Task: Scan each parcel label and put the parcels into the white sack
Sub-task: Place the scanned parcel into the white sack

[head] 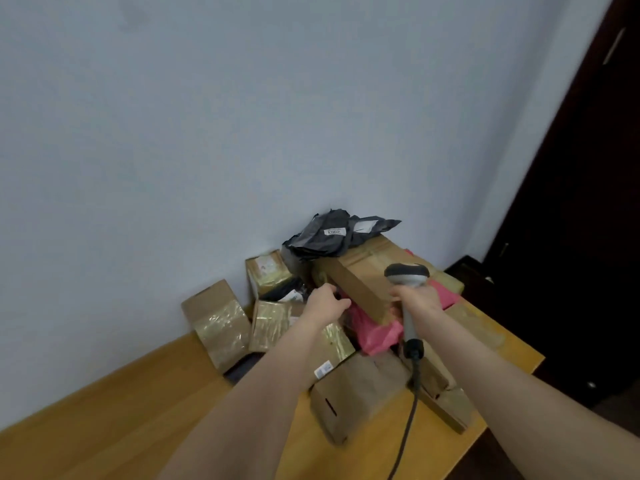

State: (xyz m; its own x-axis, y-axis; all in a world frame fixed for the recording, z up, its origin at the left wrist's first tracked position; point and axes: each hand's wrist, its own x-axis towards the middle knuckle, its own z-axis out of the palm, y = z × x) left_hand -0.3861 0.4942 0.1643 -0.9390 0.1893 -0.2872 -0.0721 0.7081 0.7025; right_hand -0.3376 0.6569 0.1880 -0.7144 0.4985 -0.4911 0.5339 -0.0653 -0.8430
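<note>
Our right hand (417, 301) wraps its fingers round the grey handheld barcode scanner (407, 275). Our left hand (327, 303) meets the long brown cardboard box (360, 289) atop the pile at the far edge of the wooden table (121, 410). Whether it grips, we cannot tell. The box looks stiff and light, so we would clasp its narrow end.

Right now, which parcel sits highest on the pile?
The crumpled dark grey mailer bag, resting on the far end of the large cardboard box; the taped brown boxes and the pink bag all lie lower.

Mail room (parcels (349, 396) heaped on table (138, 410)).
</note>
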